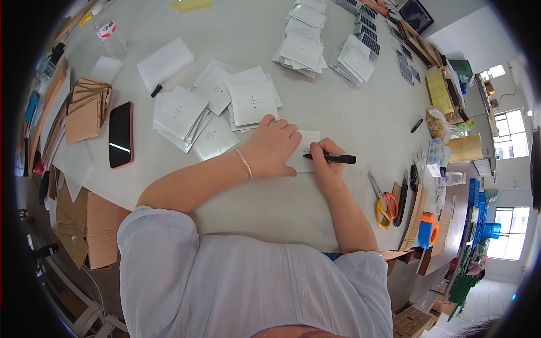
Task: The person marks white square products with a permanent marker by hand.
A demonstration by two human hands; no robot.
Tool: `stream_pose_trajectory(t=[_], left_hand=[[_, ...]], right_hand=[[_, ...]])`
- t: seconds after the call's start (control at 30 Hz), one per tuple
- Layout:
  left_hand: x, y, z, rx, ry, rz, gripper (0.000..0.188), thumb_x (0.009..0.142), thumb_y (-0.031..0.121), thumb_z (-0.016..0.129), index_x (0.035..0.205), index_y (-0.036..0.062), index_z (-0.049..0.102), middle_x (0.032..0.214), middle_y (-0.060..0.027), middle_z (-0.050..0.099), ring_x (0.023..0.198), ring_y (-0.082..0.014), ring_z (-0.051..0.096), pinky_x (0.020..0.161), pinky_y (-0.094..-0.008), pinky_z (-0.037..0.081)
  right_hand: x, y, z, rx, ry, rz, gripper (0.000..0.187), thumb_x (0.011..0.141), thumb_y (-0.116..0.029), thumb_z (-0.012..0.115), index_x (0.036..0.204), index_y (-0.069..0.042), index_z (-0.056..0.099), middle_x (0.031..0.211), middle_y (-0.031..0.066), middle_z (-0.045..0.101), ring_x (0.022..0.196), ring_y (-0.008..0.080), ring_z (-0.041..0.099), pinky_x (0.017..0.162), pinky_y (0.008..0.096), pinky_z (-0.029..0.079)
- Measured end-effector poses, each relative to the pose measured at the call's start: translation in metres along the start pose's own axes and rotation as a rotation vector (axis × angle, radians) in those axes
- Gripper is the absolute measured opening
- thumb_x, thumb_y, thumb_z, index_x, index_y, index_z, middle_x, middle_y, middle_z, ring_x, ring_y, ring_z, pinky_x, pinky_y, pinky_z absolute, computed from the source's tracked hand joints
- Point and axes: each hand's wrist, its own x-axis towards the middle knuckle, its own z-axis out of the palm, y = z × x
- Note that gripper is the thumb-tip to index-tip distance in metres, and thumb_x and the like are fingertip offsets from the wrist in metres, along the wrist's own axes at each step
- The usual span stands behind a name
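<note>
With the card between the hands taken as the clock's centre, a stack of flat brown cardboard pieces (pixel 84 119) lies between nine and ten o'clock, near the left edge of the pale grey surface (pixel 372 124). Beyond it, at ten, stands a clear plastic bottle with a red and white label (pixel 110 34). A black-screened smartphone with a pinkish rim (pixel 120 135) lies at nine. At ten, nearer in, a creased sheet of white paper (pixel 165 63) has a small black cylindrical piece (pixel 156 90) at its near corner. Overlapping square white cards with small dark print (pixel 183 110) spread from nine to eleven.

The left hand (pixel 270 149), a silver-coloured bangle (pixel 244 163) at its wrist, lies palm down over the left edge of the square white printed card (pixel 309 138), fingers loosely spread, clenched on nothing. A long stack of square white packets (pixel 301 45) sits at twelve. The right hand (pixel 329 172) has its fingers closed around a black marker pen (pixel 341 159), its tip at the card's print; a shorter white stack (pixel 354 65) is at one.

At four lie scissors with red-orange and yellow handles (pixel 383 211), then a black-handled cutter (pixel 402 205). A short black pen (pixel 417 125) rests between two and three, and an orange and blue tape roll (pixel 428 230) is at four, farther out.
</note>
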Motion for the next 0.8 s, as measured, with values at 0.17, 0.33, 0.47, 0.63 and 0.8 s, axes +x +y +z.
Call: stream_pose_trajectory(t=[0.17,0.33,0.47,0.63,0.8], left_hand=[[0.002,0.004,0.002,0.010,-0.024,-0.010,0.065,0.065,0.044,0.071,0.111,0.0012,0.052,0.121,-0.0135,0.049,0.115,-0.0256,0.043,0.103,-0.0447,0.025],[0.005,0.003,0.004,0.020,0.003,0.006,0.065,0.065,0.044,0.071,0.110,0.0012,0.053,0.121,-0.0135,0.049,0.114,-0.0258,0.044,0.102,-0.0447,0.026],[0.006,-0.003,0.001,0.025,0.038,0.018,0.062,0.064,0.043,0.072,0.107,0.0024,0.053,0.118,-0.0135,0.050,0.111,-0.0262,0.046,0.100,-0.0446,0.028],[-0.007,-0.010,0.004,0.077,0.190,0.080,0.055,0.062,0.039,0.072,0.100,0.0032,0.054,0.097,-0.0138,0.054,0.098,-0.0307,0.052,0.087,-0.0463,0.036],[0.005,-0.001,0.007,0.031,0.157,0.074,0.064,0.058,0.041,0.074,0.108,0.0055,0.054,0.097,-0.0125,0.056,0.099,-0.0274,0.053,0.085,-0.0444,0.037]], right_hand=[[-0.003,0.005,-0.001,-0.038,-0.008,-0.020,0.021,0.079,-0.003,0.061,0.063,-0.002,0.048,0.055,0.0035,0.049,0.052,0.0099,0.041,0.049,0.0266,0.036],[-0.001,0.007,-0.002,-0.030,0.030,-0.027,0.021,0.079,-0.003,0.061,0.062,-0.002,0.048,0.055,0.0032,0.049,0.052,0.0096,0.041,0.049,0.0267,0.036],[0.004,0.004,-0.002,-0.018,-0.002,-0.008,0.022,0.079,-0.004,0.061,0.062,-0.001,0.048,0.057,0.0023,0.050,0.054,0.0083,0.041,0.049,0.0256,0.035],[0.004,0.001,0.007,0.416,0.246,0.174,0.018,0.078,-0.006,0.053,0.064,-0.009,0.041,0.067,-0.0002,0.039,0.061,0.0102,0.037,0.054,0.0267,0.032],[0.001,0.033,-0.019,0.484,0.435,0.155,0.017,0.082,-0.017,0.052,0.069,-0.013,0.042,0.066,-0.0032,0.037,0.054,0.0047,0.033,0.044,0.0187,0.025]])
